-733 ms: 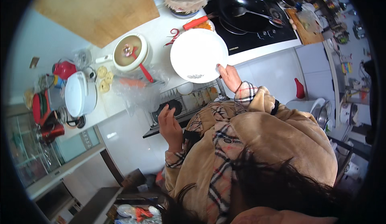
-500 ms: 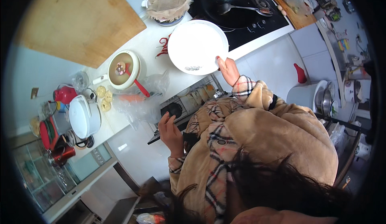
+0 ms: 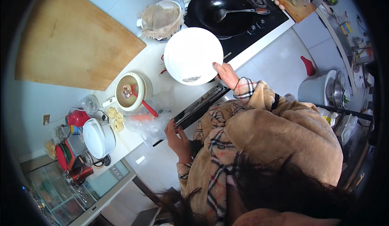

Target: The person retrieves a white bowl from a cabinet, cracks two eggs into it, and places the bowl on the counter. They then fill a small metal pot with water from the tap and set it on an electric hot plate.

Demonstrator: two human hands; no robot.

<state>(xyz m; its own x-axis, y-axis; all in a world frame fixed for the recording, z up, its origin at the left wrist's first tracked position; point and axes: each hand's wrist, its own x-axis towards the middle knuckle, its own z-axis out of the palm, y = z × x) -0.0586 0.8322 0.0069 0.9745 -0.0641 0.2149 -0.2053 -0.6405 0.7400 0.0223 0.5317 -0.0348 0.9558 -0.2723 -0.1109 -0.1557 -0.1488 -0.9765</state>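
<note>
White kitchen counter (image 3: 152, 72) meets a black hob (image 3: 237, 46) bearing a dark wok (image 3: 202, 13). Near the hob's left end, the person's right hand (image 3: 227, 75) grips a white plate (image 3: 193, 55) by its rim; the left hand (image 3: 178, 143) is at a dark drawer's edge (image 3: 197, 115), its grip unclear.

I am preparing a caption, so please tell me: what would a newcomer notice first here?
The white plate, held at its edge by the right hand, stands out brightly in the upper middle. Beyond it, a black wok sits on the stove, and a large wooden board fills the upper left.
</note>
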